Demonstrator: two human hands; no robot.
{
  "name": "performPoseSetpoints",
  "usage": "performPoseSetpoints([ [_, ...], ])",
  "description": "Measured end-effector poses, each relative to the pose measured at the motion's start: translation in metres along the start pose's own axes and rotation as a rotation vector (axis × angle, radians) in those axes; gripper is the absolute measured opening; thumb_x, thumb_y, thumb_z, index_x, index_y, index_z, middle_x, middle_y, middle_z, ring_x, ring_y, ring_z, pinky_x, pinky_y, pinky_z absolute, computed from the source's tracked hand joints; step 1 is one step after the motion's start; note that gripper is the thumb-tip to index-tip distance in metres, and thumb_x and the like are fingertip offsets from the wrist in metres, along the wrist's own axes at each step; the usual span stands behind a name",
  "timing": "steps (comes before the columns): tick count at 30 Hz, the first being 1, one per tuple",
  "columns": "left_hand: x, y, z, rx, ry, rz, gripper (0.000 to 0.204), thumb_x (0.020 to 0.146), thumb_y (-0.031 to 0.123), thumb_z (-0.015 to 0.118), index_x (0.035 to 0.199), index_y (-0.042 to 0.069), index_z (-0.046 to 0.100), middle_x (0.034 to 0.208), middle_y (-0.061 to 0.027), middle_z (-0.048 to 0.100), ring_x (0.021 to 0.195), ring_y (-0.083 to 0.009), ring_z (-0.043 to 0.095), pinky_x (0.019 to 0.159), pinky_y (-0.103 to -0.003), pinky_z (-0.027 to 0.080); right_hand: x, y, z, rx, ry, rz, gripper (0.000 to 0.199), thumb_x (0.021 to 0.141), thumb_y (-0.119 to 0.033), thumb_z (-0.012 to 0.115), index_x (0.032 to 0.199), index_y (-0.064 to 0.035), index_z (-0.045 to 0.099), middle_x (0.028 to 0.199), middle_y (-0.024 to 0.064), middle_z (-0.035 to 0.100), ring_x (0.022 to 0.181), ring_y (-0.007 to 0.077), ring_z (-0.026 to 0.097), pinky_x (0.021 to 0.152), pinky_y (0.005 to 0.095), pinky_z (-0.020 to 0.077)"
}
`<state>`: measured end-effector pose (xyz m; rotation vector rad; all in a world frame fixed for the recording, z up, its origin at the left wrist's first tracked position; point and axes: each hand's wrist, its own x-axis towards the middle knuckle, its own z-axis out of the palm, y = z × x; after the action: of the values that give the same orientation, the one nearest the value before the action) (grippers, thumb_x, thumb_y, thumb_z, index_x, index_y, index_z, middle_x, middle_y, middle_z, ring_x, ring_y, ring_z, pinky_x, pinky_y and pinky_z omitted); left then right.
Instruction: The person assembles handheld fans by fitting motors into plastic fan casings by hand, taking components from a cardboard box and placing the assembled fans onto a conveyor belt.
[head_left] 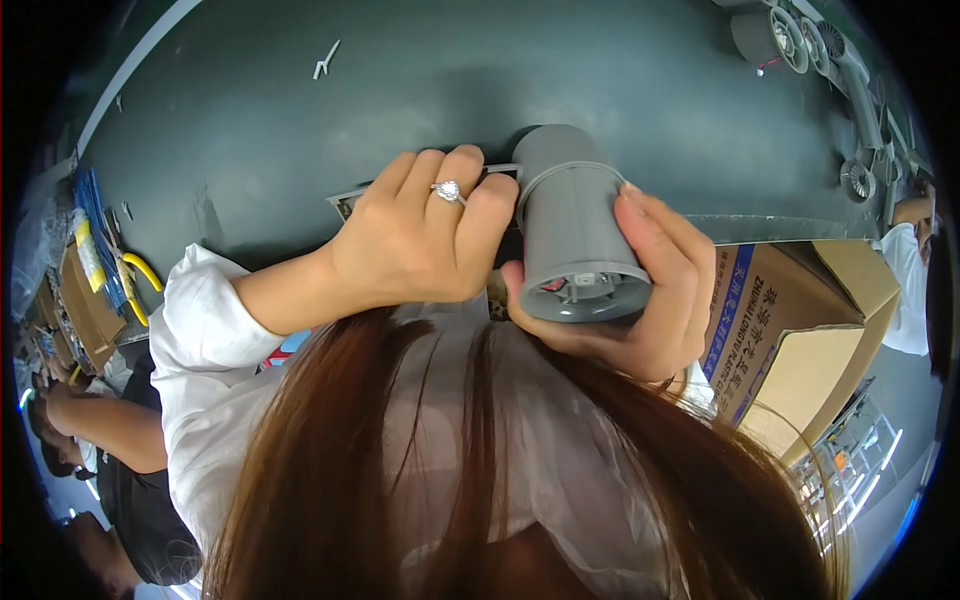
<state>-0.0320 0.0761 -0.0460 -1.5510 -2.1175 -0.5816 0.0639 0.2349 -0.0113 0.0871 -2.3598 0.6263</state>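
A grey plastic cylinder [575,215], like a hair dryer or small fan body, is tilted over the front of the dark table. Small metal and red parts show inside its near open end. My right hand [670,270] wraps round its right side and underneath, fingers closed. To the left, my left hand [420,225], wearing a ring, is curled over a long grey strip-like part [347,198] that shows on both sides of the fist and reaches the cylinder. Whether the two parts are joined I cannot tell. What lies under the left fingers is hidden.
Small pale pieces [326,60] lie on the table [420,90]. More grey cylinders [768,40] and fan parts stand at the far right. Yellow-handled pliers [143,275] and blue wires [95,215] are at left. A cardboard box [790,330] stands right; other people are at both sides.
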Motion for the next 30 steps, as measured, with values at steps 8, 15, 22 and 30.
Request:
performPoseSetpoints([
  [8,-0.006,0.000,0.001,-0.115,-0.018,-0.042,0.020,0.069,0.005,0.057,0.087,-0.004,0.054,0.077,-0.0146,0.054,0.056,-0.0218,0.051,0.046,-0.028,0.042,0.005,0.000,-0.003,0.039,-0.058,-0.018,0.050,0.062,-0.020,0.081,0.098,0.0065,0.061,0.088,0.0177,0.063,0.072,0.0228,0.065,0.057,0.0260,0.0546],
  [15,-0.003,-0.001,-0.004,-0.222,-0.049,-0.104,0.019,0.073,0.003,0.061,0.089,-0.005,0.053,0.074,-0.0139,0.054,0.054,-0.0218,0.052,0.046,-0.030,0.044,0.012,-0.003,0.007,0.086,-0.001,0.071,0.052,0.055,-0.020,0.083,0.095,0.0032,0.061,0.088,0.0150,0.063,0.071,0.0215,0.065,0.056,0.0266,0.0540],
  [22,0.002,0.004,-0.018,-0.317,-0.174,-0.262,0.020,0.074,0.004,0.064,0.090,-0.002,0.053,0.067,-0.0114,0.054,0.052,-0.0220,0.055,0.046,-0.032,0.047,0.029,-0.010,-0.001,0.063,-0.128,0.150,0.046,0.055,-0.014,0.082,0.091,0.0022,0.059,0.082,0.0108,0.059,0.065,0.0197,0.062,0.054,0.0281,0.0523],
  [30,0.009,0.006,-0.029,-0.401,-0.249,-0.393,0.016,0.075,0.005,0.062,0.086,0.001,0.051,0.068,-0.0118,0.057,0.058,-0.0274,0.059,0.052,-0.036,0.048,0.030,-0.010,0.007,0.109,-0.119,0.299,0.054,0.049,-0.020,0.087,0.092,0.0001,0.060,0.082,0.0082,0.062,0.068,0.0191,0.062,0.064,0.0287,0.0509],
])
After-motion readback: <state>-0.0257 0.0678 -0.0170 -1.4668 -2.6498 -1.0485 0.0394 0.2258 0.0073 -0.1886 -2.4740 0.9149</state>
